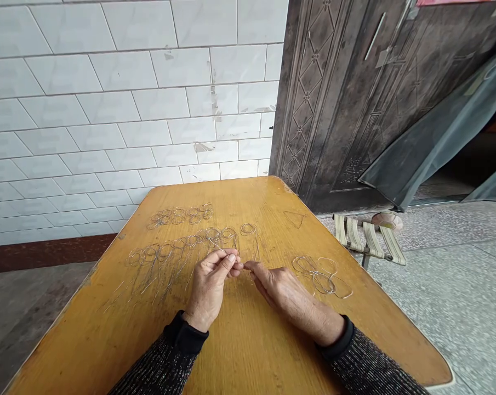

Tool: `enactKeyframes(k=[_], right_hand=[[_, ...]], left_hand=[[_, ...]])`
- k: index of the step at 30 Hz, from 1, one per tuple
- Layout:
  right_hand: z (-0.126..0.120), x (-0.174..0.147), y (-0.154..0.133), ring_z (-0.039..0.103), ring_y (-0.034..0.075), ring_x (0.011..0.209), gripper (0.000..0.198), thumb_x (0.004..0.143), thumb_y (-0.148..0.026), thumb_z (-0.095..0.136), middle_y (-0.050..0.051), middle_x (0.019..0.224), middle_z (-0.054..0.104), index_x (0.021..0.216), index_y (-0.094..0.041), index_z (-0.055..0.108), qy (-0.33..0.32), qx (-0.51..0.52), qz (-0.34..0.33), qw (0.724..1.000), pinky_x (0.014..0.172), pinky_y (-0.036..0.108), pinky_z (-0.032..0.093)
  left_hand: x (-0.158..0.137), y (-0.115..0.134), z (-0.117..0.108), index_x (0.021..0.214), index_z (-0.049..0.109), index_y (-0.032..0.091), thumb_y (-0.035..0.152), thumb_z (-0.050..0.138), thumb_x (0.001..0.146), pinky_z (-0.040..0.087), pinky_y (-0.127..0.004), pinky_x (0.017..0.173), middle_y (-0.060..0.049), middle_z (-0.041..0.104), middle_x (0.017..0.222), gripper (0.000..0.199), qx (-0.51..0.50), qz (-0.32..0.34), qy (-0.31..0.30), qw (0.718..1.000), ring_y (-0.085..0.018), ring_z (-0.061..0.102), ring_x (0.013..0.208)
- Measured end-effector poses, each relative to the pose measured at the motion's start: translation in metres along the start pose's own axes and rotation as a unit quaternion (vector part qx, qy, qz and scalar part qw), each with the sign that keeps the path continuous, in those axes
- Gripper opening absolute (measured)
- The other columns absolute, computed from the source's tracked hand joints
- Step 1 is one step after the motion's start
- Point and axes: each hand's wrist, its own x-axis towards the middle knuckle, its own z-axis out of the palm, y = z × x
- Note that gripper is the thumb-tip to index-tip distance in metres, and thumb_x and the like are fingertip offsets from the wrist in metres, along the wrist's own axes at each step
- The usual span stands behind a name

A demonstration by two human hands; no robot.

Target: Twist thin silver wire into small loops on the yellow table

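Observation:
My left hand (209,288) is closed in a pinch on a thin wire (217,246), which sticks out past the fingertips toward the upper left. Against those fingertips, my right hand (286,291) has its thumb and index finger pressed together at the same wire; the bit between them is too small to see clearly. Behind the left hand lies a row of thin wire loops (165,250) with long loose tails. One separate wire loop (248,229) lies just beyond the hands. Right of the right hand is a loose tangle of wire rings (324,281).
The yellow wooden table (248,351) bears a second, shorter row of small wire loops (177,215) farther back and a bent wire triangle (296,219) at the right. A white tiled wall (128,104) and a dark door (334,109) stand behind. A strap-seat stool (366,240) is beside the table.

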Motion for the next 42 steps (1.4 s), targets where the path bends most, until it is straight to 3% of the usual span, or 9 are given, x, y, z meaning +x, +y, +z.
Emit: enactKeyframes(k=[2, 5, 9, 13, 21, 24, 29, 35, 42], right_hand=[[0.000, 0.000, 0.000, 0.048, 0.011, 0.046, 0.031, 0.090, -0.019, 0.030, 0.001, 0.058, 0.056, 0.114, -0.014, 0.048, 0.008, -0.012, 0.003, 1.000, 0.046, 0.021, 0.030], [-0.003, 0.001, -0.001, 0.049, 0.010, 0.050, 0.026, 0.091, -0.023, 0.033, 0.000, 0.060, 0.055, 0.108, -0.015, 0.051, 0.010, 0.105, 0.051, 0.993, 0.051, 0.021, 0.035], [-0.004, 0.004, -0.002, 0.044, 0.007, 0.045, 0.023, 0.090, -0.031, 0.035, -0.003, 0.056, 0.048, 0.092, -0.015, 0.052, -0.016, 0.348, 0.122, 0.930, 0.046, 0.018, 0.036], [-0.005, 0.006, -0.002, 0.041, 0.006, 0.040, 0.026, 0.087, -0.040, 0.041, -0.005, 0.054, 0.049, 0.090, -0.015, 0.049, -0.027, 0.460, 0.153, 0.874, 0.040, 0.017, 0.035], [-0.008, 0.003, -0.007, 0.037, 0.004, 0.032, 0.022, 0.087, -0.035, 0.038, -0.006, 0.052, 0.050, 0.092, -0.015, 0.048, -0.076, 0.468, 0.171, 0.863, 0.035, 0.015, 0.029], [-0.007, 0.001, -0.006, 0.033, 0.004, 0.032, 0.019, 0.089, -0.028, 0.034, -0.007, 0.050, 0.047, 0.093, -0.016, 0.048, -0.083, 0.429, 0.175, 0.882, 0.035, 0.015, 0.025], [-0.010, -0.001, -0.007, 0.033, 0.005, 0.041, 0.017, 0.088, -0.018, 0.033, -0.007, 0.050, 0.039, 0.090, -0.017, 0.050, -0.057, 0.360, 0.109, 0.925, 0.042, 0.016, 0.027], [-0.014, 0.000, -0.008, 0.030, 0.005, 0.040, 0.018, 0.089, -0.022, 0.035, -0.008, 0.047, 0.035, 0.088, -0.016, 0.051, -0.099, 0.403, 0.126, 0.901, 0.042, 0.017, 0.026], [-0.015, 0.002, -0.008, 0.028, 0.004, 0.033, 0.020, 0.089, -0.028, 0.035, -0.009, 0.044, 0.040, 0.086, -0.017, 0.051, -0.134, 0.443, 0.177, 0.869, 0.036, 0.014, 0.025]], left_hand=[[0.001, 0.001, -0.001, 0.079, 0.065, 0.012, 0.027, 0.067, 0.069, 0.048, -0.024, 0.060, -0.003, 0.064, 0.073, 0.018, -0.004, 0.000, 0.003, 1.000, -0.012, 0.060, 0.063], [0.002, 0.001, -0.002, 0.080, 0.065, 0.013, 0.027, 0.066, 0.071, 0.048, -0.023, 0.061, -0.003, 0.064, 0.073, 0.017, -0.012, 0.012, 0.001, 1.000, -0.012, 0.060, 0.064], [0.002, 0.000, -0.003, 0.082, 0.065, 0.014, 0.026, 0.064, 0.073, 0.048, -0.024, 0.064, -0.003, 0.064, 0.075, 0.015, -0.016, 0.027, -0.015, 0.999, -0.012, 0.060, 0.067], [0.001, 0.001, -0.002, 0.081, 0.064, 0.014, 0.025, 0.065, 0.073, 0.048, -0.024, 0.063, -0.003, 0.063, 0.076, 0.014, -0.028, 0.022, -0.015, 0.999, -0.012, 0.060, 0.066], [0.000, 0.005, -0.003, 0.081, 0.065, 0.014, 0.025, 0.063, 0.074, 0.047, -0.024, 0.060, -0.002, 0.063, 0.072, 0.014, 0.013, 0.023, -0.020, 0.999, -0.011, 0.058, 0.062], [-0.002, 0.007, -0.003, 0.082, 0.066, 0.013, 0.026, 0.063, 0.074, 0.048, -0.025, 0.061, -0.003, 0.065, 0.071, 0.015, 0.079, 0.058, -0.014, 0.995, -0.012, 0.059, 0.062], [-0.002, 0.008, -0.005, 0.083, 0.067, 0.014, 0.026, 0.062, 0.075, 0.049, -0.025, 0.061, -0.003, 0.066, 0.070, 0.015, 0.101, 0.079, -0.011, 0.992, -0.012, 0.059, 0.061], [-0.002, 0.009, -0.005, 0.082, 0.067, 0.013, 0.025, 0.063, 0.074, 0.049, -0.025, 0.061, -0.002, 0.065, 0.067, 0.015, 0.095, 0.083, -0.016, 0.992, -0.011, 0.058, 0.058], [0.000, 0.010, -0.003, 0.079, 0.066, 0.013, 0.025, 0.067, 0.070, 0.047, -0.024, 0.059, -0.002, 0.065, 0.068, 0.016, 0.005, 0.024, -0.008, 1.000, -0.011, 0.057, 0.059]])
